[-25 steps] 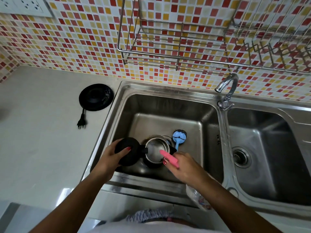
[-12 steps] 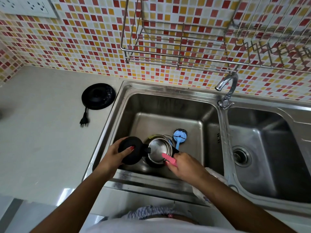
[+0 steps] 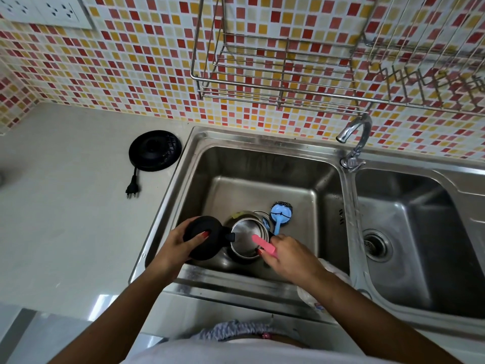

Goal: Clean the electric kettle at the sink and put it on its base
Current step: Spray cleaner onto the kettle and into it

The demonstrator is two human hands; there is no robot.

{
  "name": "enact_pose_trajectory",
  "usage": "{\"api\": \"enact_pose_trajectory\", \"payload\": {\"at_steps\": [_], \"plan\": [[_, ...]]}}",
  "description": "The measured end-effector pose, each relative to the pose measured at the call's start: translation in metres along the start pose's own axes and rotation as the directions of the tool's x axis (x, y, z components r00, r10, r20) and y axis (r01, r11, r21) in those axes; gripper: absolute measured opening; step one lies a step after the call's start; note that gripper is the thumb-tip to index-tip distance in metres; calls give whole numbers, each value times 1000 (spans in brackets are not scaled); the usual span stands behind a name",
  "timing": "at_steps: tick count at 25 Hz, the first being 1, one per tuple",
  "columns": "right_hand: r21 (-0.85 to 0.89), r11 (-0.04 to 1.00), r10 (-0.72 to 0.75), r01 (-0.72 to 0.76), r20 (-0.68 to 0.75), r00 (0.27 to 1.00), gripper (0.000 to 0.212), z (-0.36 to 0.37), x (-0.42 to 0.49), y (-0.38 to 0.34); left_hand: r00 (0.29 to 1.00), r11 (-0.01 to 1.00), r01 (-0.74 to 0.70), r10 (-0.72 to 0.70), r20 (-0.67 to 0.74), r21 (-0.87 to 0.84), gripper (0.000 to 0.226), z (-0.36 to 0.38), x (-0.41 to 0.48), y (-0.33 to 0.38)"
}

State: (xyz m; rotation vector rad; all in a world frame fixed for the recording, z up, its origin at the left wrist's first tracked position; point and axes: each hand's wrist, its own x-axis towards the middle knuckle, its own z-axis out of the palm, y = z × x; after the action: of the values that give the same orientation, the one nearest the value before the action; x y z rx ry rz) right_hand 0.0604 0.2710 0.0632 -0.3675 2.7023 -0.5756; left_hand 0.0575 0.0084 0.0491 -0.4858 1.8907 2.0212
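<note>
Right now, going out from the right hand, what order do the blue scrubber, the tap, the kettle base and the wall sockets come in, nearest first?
From the right hand:
1. Blue scrubber, just behind it in the left basin.
2. Tap, behind and to the right, on the sink's back rim. The kettle base, on the counter to the left, looks similarly far; too close to call.
3. Wall sockets, top left on the tiles.

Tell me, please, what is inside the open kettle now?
The kettle shows a shiny bare steel inside. A pink sponge, held by the right hand, reaches over its rim. The sponge covers part of the inside. The left hand holds the lid open.
</note>
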Motion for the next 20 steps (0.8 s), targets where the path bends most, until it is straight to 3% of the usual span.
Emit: {"api": "enact_pose_trajectory", "payload": {"at_steps": [9,13,17,20], "plan": [[3,1000,-17,17,-25,1000,36,2,7,-4,999,999,36,-36,-5,6,43,-10,19,14],[30,999,40,-39,-27,999,36,1,3,-1,999,999,37,-37,-6,-1,41,-11,22,16],[242,970,36,-27,-33,999,33,-24,4,4,999,998,23,-25,22,55,40,-10,16,11],[485,868,135,-105,-27,991,18,-51,7,0,998,994,-31,25,63,104,36,-6,2,5]]}}
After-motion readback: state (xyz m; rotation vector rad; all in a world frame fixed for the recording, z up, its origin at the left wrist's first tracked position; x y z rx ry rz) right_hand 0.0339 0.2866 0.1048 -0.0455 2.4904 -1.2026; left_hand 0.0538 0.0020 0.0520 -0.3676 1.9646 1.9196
